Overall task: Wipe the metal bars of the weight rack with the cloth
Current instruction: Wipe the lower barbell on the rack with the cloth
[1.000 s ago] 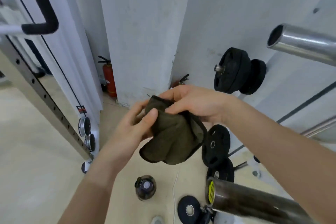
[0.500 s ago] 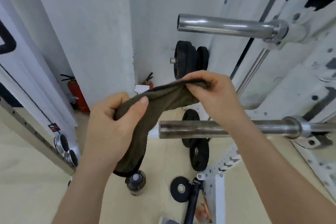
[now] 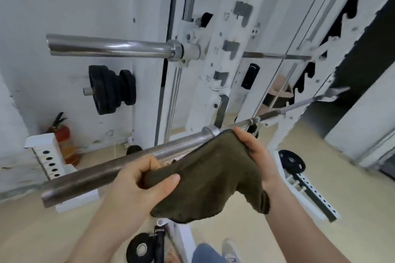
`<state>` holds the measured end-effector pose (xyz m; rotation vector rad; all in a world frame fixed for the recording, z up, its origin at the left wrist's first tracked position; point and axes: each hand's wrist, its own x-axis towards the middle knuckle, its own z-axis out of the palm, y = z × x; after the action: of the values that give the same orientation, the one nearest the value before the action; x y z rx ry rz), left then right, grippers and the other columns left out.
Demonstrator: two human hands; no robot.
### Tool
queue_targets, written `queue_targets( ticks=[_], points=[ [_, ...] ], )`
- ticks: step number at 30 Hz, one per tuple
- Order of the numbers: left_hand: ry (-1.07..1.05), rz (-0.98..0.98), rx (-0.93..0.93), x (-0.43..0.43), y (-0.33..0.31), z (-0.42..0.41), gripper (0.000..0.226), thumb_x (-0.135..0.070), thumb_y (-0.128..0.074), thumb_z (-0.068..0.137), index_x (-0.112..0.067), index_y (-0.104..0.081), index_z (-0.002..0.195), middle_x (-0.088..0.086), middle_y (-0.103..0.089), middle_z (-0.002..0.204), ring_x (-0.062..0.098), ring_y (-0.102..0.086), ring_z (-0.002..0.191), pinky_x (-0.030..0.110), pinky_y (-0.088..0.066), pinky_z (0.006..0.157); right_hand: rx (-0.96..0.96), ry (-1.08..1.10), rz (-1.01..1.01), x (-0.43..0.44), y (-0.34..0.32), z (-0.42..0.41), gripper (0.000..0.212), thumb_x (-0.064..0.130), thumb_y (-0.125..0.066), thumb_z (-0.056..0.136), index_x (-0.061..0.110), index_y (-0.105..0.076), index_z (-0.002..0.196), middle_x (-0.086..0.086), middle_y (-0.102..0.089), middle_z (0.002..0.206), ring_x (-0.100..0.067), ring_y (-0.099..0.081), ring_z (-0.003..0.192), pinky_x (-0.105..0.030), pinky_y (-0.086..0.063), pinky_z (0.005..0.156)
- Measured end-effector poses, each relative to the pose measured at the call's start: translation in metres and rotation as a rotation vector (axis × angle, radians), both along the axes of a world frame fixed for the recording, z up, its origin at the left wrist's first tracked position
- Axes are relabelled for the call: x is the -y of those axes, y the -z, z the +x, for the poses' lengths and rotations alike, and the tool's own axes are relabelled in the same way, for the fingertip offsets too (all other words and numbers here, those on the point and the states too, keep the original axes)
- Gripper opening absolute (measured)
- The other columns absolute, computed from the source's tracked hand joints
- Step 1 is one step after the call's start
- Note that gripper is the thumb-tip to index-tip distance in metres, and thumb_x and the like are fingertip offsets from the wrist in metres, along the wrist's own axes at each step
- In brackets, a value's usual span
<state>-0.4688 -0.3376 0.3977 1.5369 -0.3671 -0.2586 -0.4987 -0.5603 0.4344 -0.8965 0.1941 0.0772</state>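
A dark olive cloth (image 3: 205, 179) is stretched between both my hands, just in front of the lower steel bar (image 3: 102, 170) of the white weight rack (image 3: 215, 70). My left hand (image 3: 141, 183) pinches the cloth's left end close to the bar's thick sleeve. My right hand (image 3: 254, 156) grips the cloth's upper right corner near the bar's collar. Whether the cloth touches the bar I cannot tell. A second, shinier bar (image 3: 111, 46) sits higher on the rack.
Black weight plates (image 3: 111, 88) hang on a peg at the left wall. A red fire extinguisher (image 3: 64, 136) stands in the corner beside a white perforated post (image 3: 46, 156). More plates lie on the floor (image 3: 140, 249) and at the right (image 3: 291, 161).
My view has swung right and closer to the rack. Both hands have spread the cloth wider and brought it up to the lower bar.
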Motion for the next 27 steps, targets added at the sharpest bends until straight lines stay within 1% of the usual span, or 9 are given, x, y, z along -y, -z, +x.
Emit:
queue_targets(
  ticks=[3,5,7,10,14,18,20,23,27],
  points=[
    [0.019,-0.039,-0.064,0.036,-0.007,-0.003,0.038,-0.047,-0.076,0.068,-0.016,-0.055,0.07,0.009,-0.057,0.063,0.025,-0.054,0.055,0.033,-0.041,0.047,0.057,0.076,0.09,0.017,-0.006,-0.01,0.051,0.041,-0.049,0.092,0.003,-0.076,0.072,-0.011,-0.072,0.076,-0.022,-0.071,0.073,-0.032,-0.059,0.074],
    [0.058,-0.063,-0.087,0.065,-0.01,-0.004,0.031,-0.045,-0.068,0.072,-0.017,-0.061,0.081,0.007,-0.067,0.072,0.026,-0.061,0.062,0.036,-0.046,0.053,0.079,0.142,0.194,0.036,-0.008,-0.009,0.059,0.044,-0.046,0.096,0.001,-0.073,0.067,-0.015,-0.072,0.074,-0.027,-0.072,0.07,-0.037,-0.06,0.067],
    [0.08,-0.108,-0.113,0.098,-0.008,-0.001,0.025,-0.042,-0.066,0.075,-0.019,-0.066,0.087,0.006,-0.072,0.084,0.026,-0.067,0.074,0.039,-0.05,0.066,0.079,0.255,0.27,0.071,0.001,-0.003,0.048,0.04,-0.053,0.095,0.004,-0.069,0.068,-0.014,-0.068,0.077,-0.03,-0.07,0.069,-0.04,-0.06,0.067],
    [0.05,-0.226,-0.223,0.156,-0.006,0.007,0.024,-0.036,-0.065,0.077,-0.017,-0.072,0.088,0.012,-0.073,0.096,0.032,-0.069,0.09,0.047,-0.051,0.083,0.082,0.238,0.262,0.134,0.016,0.008,0.025,0.036,-0.06,0.09,0.012,-0.063,0.092,-0.011,-0.062,0.101,-0.03,-0.063,0.095,-0.049,-0.049,0.096],
    [0.053,-0.308,-0.282,0.265,-0.005,0.023,0.021,-0.033,-0.062,0.082,-0.017,-0.072,0.091,0.009,-0.072,0.103,0.024,-0.07,0.094,0.042,-0.051,0.085,0.169,0.142,0.286,0.247,0.037,0.016,0.02,0.021,-0.056,0.089,0.01,-0.073,0.091,-0.014,-0.07,0.099,-0.031,-0.069,0.093,-0.049,-0.055,0.087],
    [-0.001,-0.233,-0.182,0.411,-0.005,0.043,0.012,-0.031,-0.062,0.078,-0.024,-0.069,0.084,0.007,-0.07,0.087,0.016,-0.067,0.077,0.03,-0.051,0.07,0.111,0.025,0.127,0.391,0.064,0.043,0.044,0.003,-0.07,0.077,-0.005,-0.062,0.12,-0.028,-0.061,0.122,-0.039,-0.062,0.109,-0.051,-0.047,0.1],
    [-0.038,-0.139,-0.144,0.475,-0.009,0.054,0.009,-0.029,-0.061,0.081,-0.025,-0.067,0.087,0.009,-0.071,0.089,0.017,-0.066,0.075,0.031,-0.052,0.068,0.041,0.014,0.048,0.449,0.062,0.054,0.051,-0.002,-0.073,0.073,-0.004,-0.06,0.123,-0.03,-0.063,0.115,-0.04,-0.065,0.1,-0.051,-0.053,0.088],
    [-0.122,-0.06,-0.15,0.551,-0.023,0.067,0.009,-0.022,-0.058,0.091,-0.029,-0.065,0.089,0.011,-0.071,0.087,0.021,-0.066,0.07,0.033,-0.053,0.06,-0.046,0.059,-0.099,0.525,0.05,0.063,0.032,0.003,-0.067,0.082,0.004,-0.065,0.114,-0.024,-0.07,0.107,-0.037,-0.069,0.092,-0.044,-0.056,0.072],
    [-0.168,0.099,-0.084,0.612,-0.031,0.091,0.018,-0.021,-0.054,0.097,-0.037,-0.061,0.1,0.009,-0.071,0.089,0.028,-0.066,0.077,0.045,-0.054,0.07,-0.08,0.24,-0.243,0.59,0.05,0.086,0.019,0.015,-0.06,0.094,0.012,-0.067,0.112,-0.01,-0.075,0.101,-0.026,-0.072,0.093,-0.041,-0.057,0.081]
  ],
)
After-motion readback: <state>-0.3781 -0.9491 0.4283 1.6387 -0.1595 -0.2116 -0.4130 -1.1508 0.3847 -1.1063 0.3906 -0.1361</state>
